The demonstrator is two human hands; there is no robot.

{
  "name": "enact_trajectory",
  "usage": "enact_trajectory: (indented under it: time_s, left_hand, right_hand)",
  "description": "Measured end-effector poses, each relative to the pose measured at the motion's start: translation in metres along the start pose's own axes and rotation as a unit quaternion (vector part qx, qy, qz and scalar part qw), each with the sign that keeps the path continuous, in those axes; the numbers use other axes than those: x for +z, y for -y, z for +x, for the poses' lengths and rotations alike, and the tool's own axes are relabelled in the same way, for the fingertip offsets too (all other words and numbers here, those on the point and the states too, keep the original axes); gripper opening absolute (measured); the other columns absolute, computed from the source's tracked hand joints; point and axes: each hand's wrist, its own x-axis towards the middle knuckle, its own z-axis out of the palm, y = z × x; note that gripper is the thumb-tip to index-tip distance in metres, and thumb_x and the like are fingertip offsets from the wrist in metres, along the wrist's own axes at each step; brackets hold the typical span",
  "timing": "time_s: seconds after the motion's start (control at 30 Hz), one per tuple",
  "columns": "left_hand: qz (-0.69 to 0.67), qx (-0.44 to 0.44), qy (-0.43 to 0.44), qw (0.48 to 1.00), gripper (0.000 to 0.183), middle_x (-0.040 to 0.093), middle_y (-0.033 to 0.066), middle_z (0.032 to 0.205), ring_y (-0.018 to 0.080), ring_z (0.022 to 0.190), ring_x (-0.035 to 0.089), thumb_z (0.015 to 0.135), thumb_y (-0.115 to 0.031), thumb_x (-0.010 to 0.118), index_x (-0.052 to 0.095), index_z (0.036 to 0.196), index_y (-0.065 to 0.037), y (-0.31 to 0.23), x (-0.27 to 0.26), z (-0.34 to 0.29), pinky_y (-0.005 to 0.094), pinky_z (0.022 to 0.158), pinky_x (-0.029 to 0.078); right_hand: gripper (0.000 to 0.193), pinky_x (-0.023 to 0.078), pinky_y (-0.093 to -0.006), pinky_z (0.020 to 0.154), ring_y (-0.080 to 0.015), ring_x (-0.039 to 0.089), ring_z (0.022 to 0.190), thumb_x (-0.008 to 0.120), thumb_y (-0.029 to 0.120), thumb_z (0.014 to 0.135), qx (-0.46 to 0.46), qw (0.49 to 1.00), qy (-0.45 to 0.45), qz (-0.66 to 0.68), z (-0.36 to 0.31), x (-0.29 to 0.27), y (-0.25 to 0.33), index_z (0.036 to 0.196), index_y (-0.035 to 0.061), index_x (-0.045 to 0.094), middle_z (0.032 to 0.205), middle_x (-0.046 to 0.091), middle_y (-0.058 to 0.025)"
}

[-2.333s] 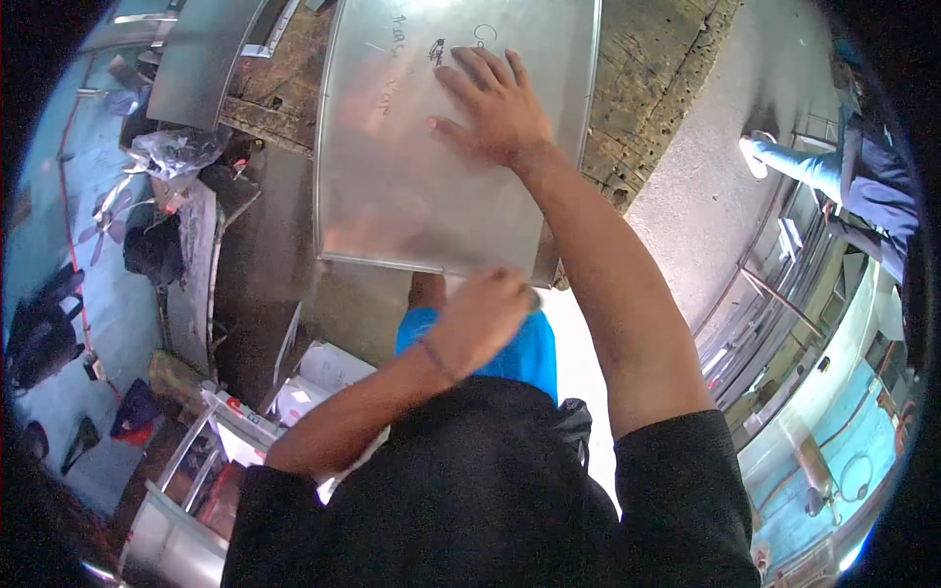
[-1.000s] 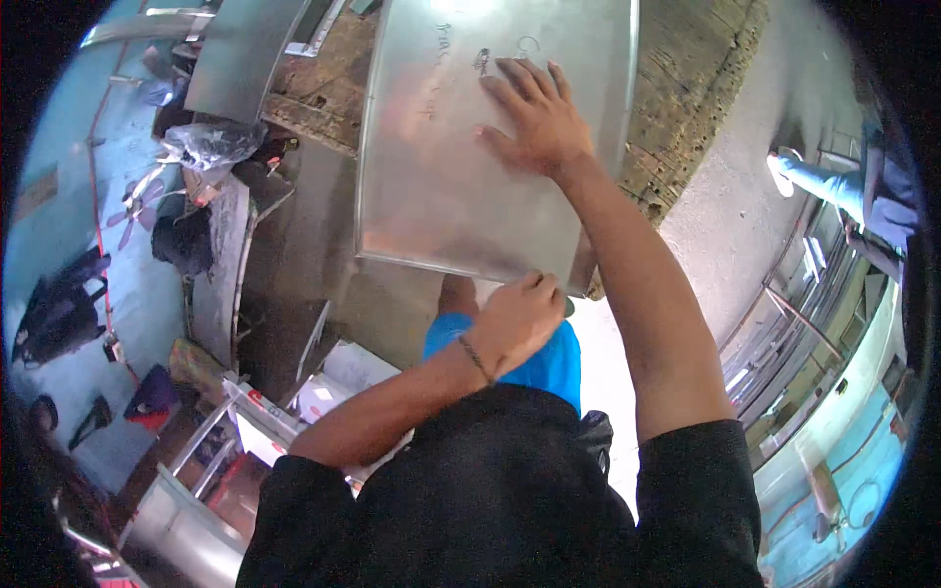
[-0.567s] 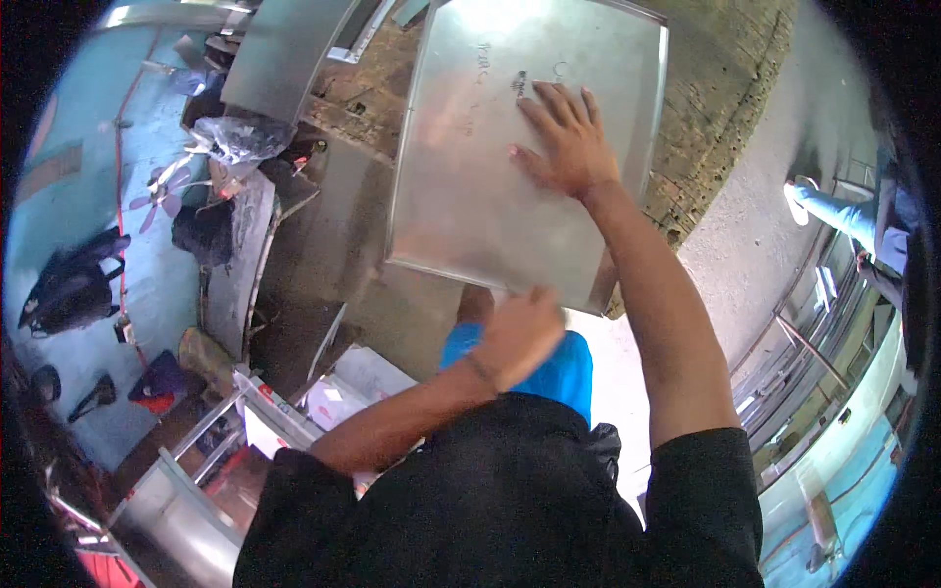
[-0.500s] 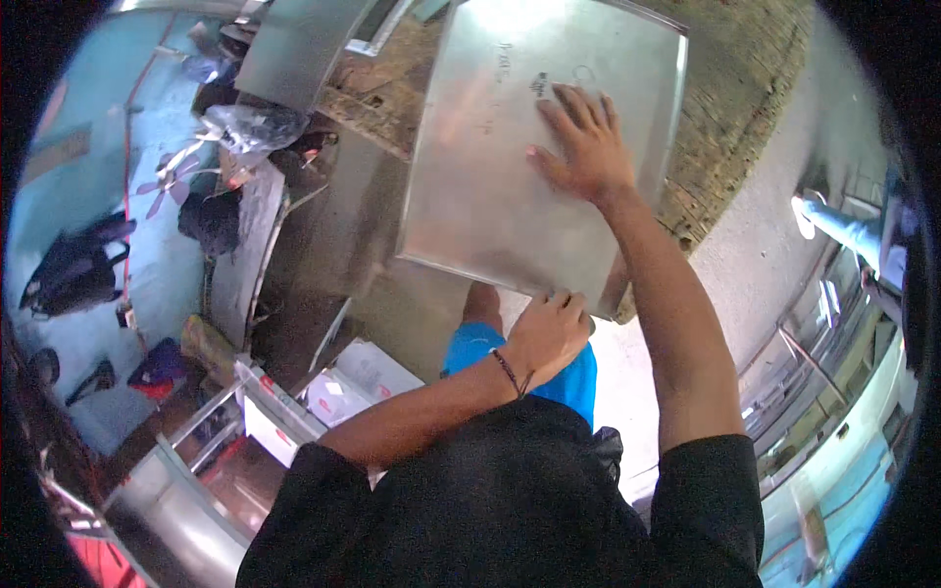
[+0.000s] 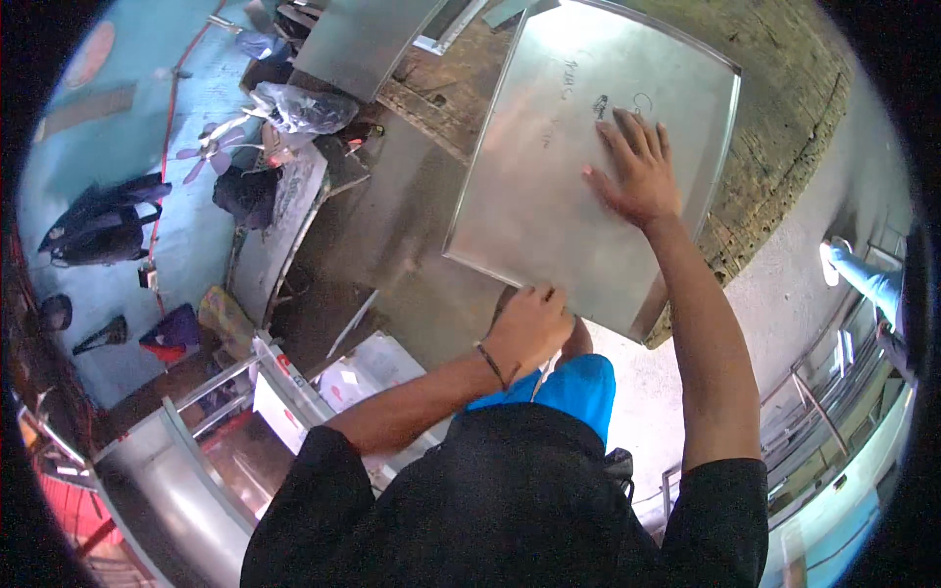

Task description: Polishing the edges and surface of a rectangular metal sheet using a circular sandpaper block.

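A shallow metal panel [image 5: 529, 206] with folded rims and dark handwriting lies on a worn wooden workbench [image 5: 774, 157]. My right hand [image 5: 642, 176] rests on the panel with its fingers stretched out and the thumb spread. At the panel's near edge is my left hand [image 5: 529, 328], its fingers curled closed. A thin whitish strip shows just below that hand; whether it is held cannot be made out. The left fingertips are partly hidden, so what they grip is unclear.
Another metal sheet [image 5: 368, 44] lies at the far left of the bench. A clear plastic bag [image 5: 304, 108] and a fan [image 5: 208, 152] are to the left. White boxes [image 5: 363, 372] stand low at the near left. Another person's leg [image 5: 867, 279] shows at the right.
My left hand has slid leftward along the panel's near edge. My right hand stays flat on the panel. The whole view has shifted, so the bench and panel appear farther right.
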Motion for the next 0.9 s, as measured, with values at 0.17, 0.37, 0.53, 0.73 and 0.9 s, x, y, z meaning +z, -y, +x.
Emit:
enact_trajectory:
  time_s: [0.17,0.37,0.53,0.73,0.9]
  left_hand:
    - [0.005,-0.045,0.001,0.999,0.028,0.069,0.0122,0.117,0.0301,0.115,0.063,0.087,-0.022,0.064,0.074,0.107,-0.004,0.11,-0.002,-0.049,0.0428,0.095,0.055]
    - [-0.013,-0.101,-0.06,0.993,0.022,0.068,0.0134,0.106,0.0333,0.106,0.064,0.085,-0.021,0.067,0.074,0.094,-0.003,0.049,0.01,-0.03,0.045,0.091,0.054]
    - [0.011,-0.038,-0.075,0.996,0.021,0.067,0.0135,0.105,0.032,0.107,0.063,0.085,-0.022,0.066,0.074,0.092,-0.003,0.052,0.004,-0.037,0.0442,0.091,0.054]
    - [0.071,-0.134,-0.001,0.988,0.028,0.066,0.0141,0.108,0.0302,0.113,0.062,0.094,-0.028,0.061,0.072,0.097,-0.003,0.089,-0.003,-0.053,0.0459,0.097,0.052]
    - [-0.034,-0.014,-0.015,0.999,0.028,0.067,0.015,0.107,0.0319,0.111,0.062,0.094,-0.029,0.062,0.073,0.096,-0.004,0.036,0.005,-0.038,0.0458,0.097,0.052]
  right_hand:
    - [0.069,0.015,-0.055,0.128,-0.0272,0.032,0.151,0.062,0.06,0.093,0.001,1.0,0.0,-0.003,0.003,0.0,0.001,0.148,0.0221,0.051,0.16,0.04,-0.0076]
    - [0.069,0.013,-0.0543,0.129,-0.0271,0.031,0.152,0.06,0.061,0.094,-0.001,1.0,0.013,-0.012,0.004,0.0,0.005,0.15,0.0223,0.049,0.16,0.039,-0.0079]
    - [0.071,0.013,-0.0547,0.129,-0.027,0.03,0.153,0.061,0.061,0.093,-0.001,1.0,0.003,-0.017,0.0,0.0,0.0,0.15,0.0222,0.048,0.161,0.039,-0.0077]
    - [0.068,0.013,-0.0549,0.128,-0.027,0.031,0.152,0.06,0.06,0.094,0.008,1.0,0.023,-0.003,0.0,0.002,0.006,0.149,0.0218,0.049,0.161,0.039,-0.0082]
    - [0.067,0.014,-0.0559,0.128,-0.0294,0.032,0.151,0.061,0.059,0.094,-0.009,1.0,0.006,0.004,0.006,0.002,0.003,0.148,0.0201,0.051,0.159,0.041,-0.0099]
